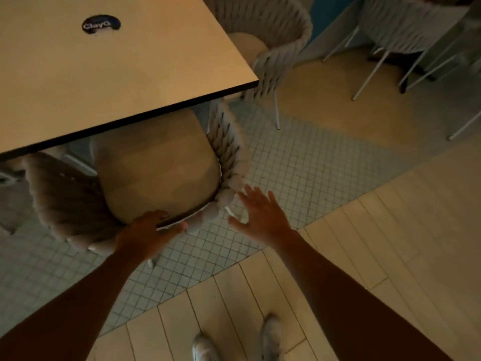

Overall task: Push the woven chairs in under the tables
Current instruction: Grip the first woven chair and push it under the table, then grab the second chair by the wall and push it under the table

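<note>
Left hand (145, 234) grip closed on woven chair (223, 152) rim, right hand (260, 213) spread empty, table (156, 61) sticker (101, 24) reads "ClayG"

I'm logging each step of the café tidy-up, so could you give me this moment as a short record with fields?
setting: beige square table with a dark oval logo sticker, over small white floor tiles
chair in work: grey woven rope chair with tan seat cushion, front of seat under the table edge, backrest toward the person
left hand: laid over the backrest rim, fingers on the inner side
right hand: open, fingers spread, just off the rim
other chairs: second woven chair at the table's far right side
feet: white shoes on pale planks
</note>
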The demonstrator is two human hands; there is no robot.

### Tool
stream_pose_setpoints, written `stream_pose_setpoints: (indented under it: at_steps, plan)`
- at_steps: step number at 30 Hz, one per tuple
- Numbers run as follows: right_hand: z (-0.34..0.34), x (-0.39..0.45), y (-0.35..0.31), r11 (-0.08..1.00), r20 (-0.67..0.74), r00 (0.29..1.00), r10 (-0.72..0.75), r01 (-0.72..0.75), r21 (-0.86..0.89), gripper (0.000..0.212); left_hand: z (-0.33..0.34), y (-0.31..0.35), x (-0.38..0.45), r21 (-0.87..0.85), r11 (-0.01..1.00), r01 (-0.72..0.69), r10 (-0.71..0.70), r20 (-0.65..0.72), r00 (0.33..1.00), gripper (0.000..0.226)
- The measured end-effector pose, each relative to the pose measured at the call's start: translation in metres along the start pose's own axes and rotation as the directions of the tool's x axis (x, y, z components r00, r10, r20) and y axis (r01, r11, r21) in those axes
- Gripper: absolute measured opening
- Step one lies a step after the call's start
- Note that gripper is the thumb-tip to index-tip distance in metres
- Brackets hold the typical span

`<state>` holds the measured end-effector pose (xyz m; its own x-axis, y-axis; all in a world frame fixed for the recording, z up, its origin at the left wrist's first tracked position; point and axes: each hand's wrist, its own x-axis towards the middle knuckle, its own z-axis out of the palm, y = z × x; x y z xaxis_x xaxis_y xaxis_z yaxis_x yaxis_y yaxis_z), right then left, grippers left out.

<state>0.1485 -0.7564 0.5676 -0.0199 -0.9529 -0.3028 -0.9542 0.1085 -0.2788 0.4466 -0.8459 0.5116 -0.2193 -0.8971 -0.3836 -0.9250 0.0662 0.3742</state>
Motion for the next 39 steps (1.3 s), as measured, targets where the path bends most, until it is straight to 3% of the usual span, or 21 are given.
stream_pose_setpoints:
  at_steps: [6, 9, 13, 17, 22, 27, 34, 39]
  plan:
    - [-0.071, -0.009, 0.066, 0.983, -0.063, 0.983, 0.175, -0.17, 0.07, 0.092, -0.029, 0.121, 0.026, -0.102, 0.987, -0.126, 0.117, -0.096, 0.988, 0.09]
    - [-0.104, -0.001, 0.106, 0.963, -0.07, 0.968, 0.242, -0.23, 0.143, 0.095, -0.038, 0.183, 0.047, -0.081, 0.959, -0.272, 0.255, -0.175, 0.951, 0.082]
    - [-0.143, 0.019, 0.166, 0.949, -0.068, 0.961, 0.269, -0.253, 0.188, 0.096, -0.044, 0.263, 0.082, -0.032, 0.936, -0.35, 0.332, -0.245, 0.911, 0.08]
    - [-0.188, 0.046, 0.229, 0.945, -0.082, 0.957, 0.279, -0.258, 0.2, 0.104, -0.054, 0.334, 0.122, 0.036, 0.943, -0.331, 0.332, -0.147, 0.932, 0.096]
    - [-0.254, 0.082, 0.296, 0.939, -0.094, 0.948, 0.303, -0.28, 0.198, 0.105, -0.067, 0.419, 0.162, 0.031, 0.942, -0.334, 0.334, -0.172, 0.927, 0.101]
    - [-0.306, 0.12, 0.329, 0.935, -0.13, 0.938, 0.321, -0.292, 0.203, 0.107, -0.084, 0.487, 0.203, -0.001, 0.93, -0.368, 0.359, -0.216, 0.908, 0.092]
    - [-0.351, 0.191, 0.355, 0.939, -0.158, 0.936, 0.314, -0.282, 0.196, 0.109, -0.086, 0.553, 0.268, -0.152, 0.924, -0.35, 0.306, -0.256, 0.917, 0.09]
    - [-0.374, 0.266, 0.376, 0.942, -0.135, 0.939, 0.317, -0.295, 0.16, 0.106, -0.085, 0.584, 0.332, -0.344, 0.888, -0.304, 0.227, -0.246, 0.942, 0.068]
